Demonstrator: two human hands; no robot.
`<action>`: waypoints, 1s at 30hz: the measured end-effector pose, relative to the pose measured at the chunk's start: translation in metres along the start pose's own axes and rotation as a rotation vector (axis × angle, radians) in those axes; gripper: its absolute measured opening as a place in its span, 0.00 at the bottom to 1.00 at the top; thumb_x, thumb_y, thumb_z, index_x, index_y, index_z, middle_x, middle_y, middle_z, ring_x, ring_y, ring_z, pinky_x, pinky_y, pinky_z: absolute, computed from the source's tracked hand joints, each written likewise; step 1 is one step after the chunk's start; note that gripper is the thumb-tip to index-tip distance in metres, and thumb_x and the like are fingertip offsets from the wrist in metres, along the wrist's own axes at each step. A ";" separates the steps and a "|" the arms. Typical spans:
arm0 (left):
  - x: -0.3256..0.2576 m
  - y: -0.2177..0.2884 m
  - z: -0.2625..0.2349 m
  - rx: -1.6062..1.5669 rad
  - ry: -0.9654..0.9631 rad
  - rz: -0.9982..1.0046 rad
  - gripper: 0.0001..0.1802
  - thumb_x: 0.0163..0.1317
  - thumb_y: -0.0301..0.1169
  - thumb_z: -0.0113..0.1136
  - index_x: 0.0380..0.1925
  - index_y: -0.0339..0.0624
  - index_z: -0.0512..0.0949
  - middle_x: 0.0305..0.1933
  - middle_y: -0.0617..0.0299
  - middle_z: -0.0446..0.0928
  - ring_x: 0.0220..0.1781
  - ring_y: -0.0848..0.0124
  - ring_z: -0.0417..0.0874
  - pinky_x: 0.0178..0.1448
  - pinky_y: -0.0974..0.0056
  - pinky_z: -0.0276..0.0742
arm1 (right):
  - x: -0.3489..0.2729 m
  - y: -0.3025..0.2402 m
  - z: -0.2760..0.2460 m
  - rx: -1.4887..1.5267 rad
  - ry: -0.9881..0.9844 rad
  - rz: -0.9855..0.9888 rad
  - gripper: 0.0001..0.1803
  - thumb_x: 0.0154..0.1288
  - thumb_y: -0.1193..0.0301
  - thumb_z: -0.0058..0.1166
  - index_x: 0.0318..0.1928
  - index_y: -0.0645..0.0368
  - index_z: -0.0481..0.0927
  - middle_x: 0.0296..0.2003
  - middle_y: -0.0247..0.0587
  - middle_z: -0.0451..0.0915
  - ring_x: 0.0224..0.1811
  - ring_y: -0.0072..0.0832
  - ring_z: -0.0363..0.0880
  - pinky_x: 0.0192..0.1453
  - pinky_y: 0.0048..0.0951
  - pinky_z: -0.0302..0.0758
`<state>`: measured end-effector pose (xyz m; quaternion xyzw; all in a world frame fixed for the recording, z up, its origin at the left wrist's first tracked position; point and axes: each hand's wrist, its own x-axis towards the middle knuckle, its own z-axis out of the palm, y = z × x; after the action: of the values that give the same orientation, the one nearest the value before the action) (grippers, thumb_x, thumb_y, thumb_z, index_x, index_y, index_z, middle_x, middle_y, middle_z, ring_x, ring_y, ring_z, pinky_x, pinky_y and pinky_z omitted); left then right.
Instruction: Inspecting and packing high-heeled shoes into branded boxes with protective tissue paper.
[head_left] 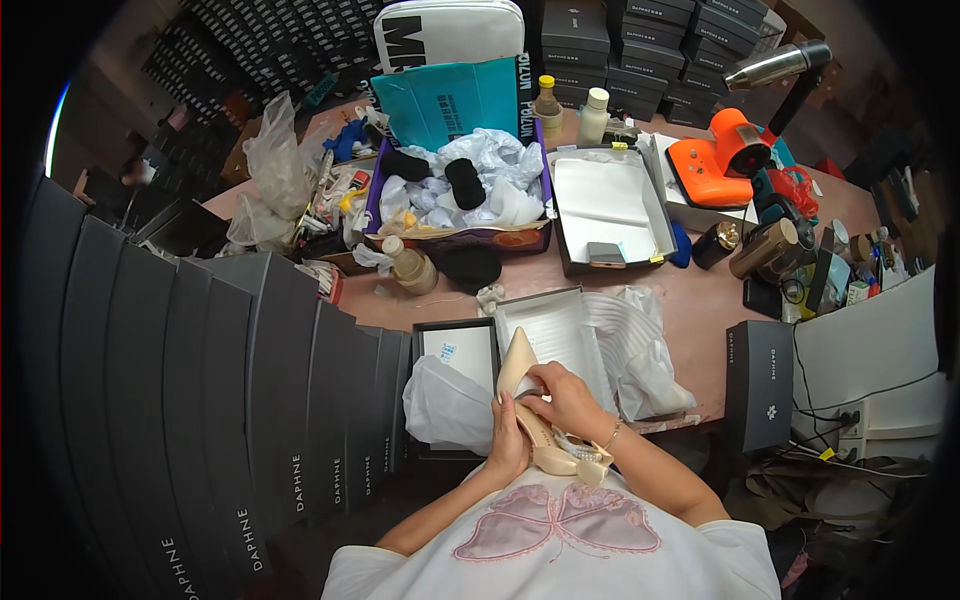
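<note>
A beige pointed-toe shoe (516, 362) with a bow at its heel end is held in front of my chest, toe pointing away. My left hand (509, 442) is closed around its left side. Over the shoe's opening, my right hand (568, 400) has its fingers bent and closed; a pale bit shows by the fingertips, but what they grip is hidden. Just beyond lies an open shoe box (486, 345) with white paper inside. White tissue paper (440, 398) hangs over its near side, and more crumpled wrapping paper (640, 350) lies to the right.
Tall stacks of dark shoe boxes (230, 370) flank my left side; another dark box (758, 385) stands at the right. Farther back are a purple box (520, 240) of crumpled plastic, an open black tray (570, 262), a bottle (410, 268) and an orange device (715, 175).
</note>
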<state>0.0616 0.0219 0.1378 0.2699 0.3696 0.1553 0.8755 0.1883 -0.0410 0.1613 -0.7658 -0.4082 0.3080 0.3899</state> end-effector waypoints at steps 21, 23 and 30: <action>0.011 -0.007 -0.034 0.102 0.034 0.089 0.26 0.73 0.53 0.35 0.59 0.46 0.56 0.55 0.54 0.65 0.54 0.64 0.74 0.54 0.55 0.76 | 0.014 0.035 0.030 0.206 -0.315 0.107 0.36 0.50 0.49 0.67 0.50 0.65 0.75 0.31 0.56 0.80 0.29 0.43 0.80 0.36 0.36 0.75; 0.015 -0.007 -0.037 0.051 0.071 0.129 0.27 0.73 0.53 0.33 0.59 0.44 0.59 0.57 0.55 0.66 0.58 0.64 0.71 0.59 0.56 0.73 | 0.011 0.043 0.026 0.159 -0.203 0.078 0.36 0.48 0.50 0.67 0.49 0.66 0.75 0.32 0.57 0.81 0.30 0.45 0.80 0.37 0.37 0.76; 0.015 0.008 -0.045 -0.048 0.078 -0.153 0.38 0.68 0.63 0.34 0.61 0.43 0.61 0.57 0.56 0.67 0.57 0.62 0.71 0.59 0.50 0.72 | 0.021 0.021 0.011 -0.506 0.089 -0.462 0.15 0.54 0.63 0.59 0.39 0.59 0.78 0.29 0.37 0.78 0.33 0.32 0.77 0.45 0.36 0.65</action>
<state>0.0386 0.0511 0.1081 0.2135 0.4194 0.1071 0.8758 0.1976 -0.0270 0.1349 -0.7382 -0.6171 0.0670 0.2642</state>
